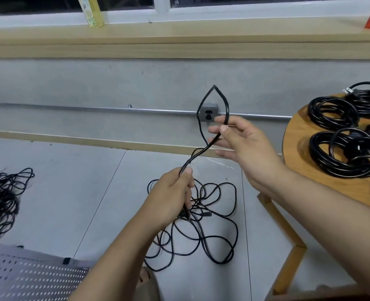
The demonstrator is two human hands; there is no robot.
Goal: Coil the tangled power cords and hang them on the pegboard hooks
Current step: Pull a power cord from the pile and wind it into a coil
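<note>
Partway, I judge: coiled cords (pixel 317 153) sit unhung on the counter (pixel 297 148) at 3 o'clock; left hand (pixel 171 192) grips and right hand (pixel 240 144) pinches another cord (pixel 196 210); tangle (pixel 2 200) at 9 o'clock.

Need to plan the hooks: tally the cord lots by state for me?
Cord held by left hand and right hand, rest loose on the floor: 1
Tangled heap on the floor, left: 1
Coils on the table: 3 clear, more may be cut off at the edge
Total: at least 5
</note>
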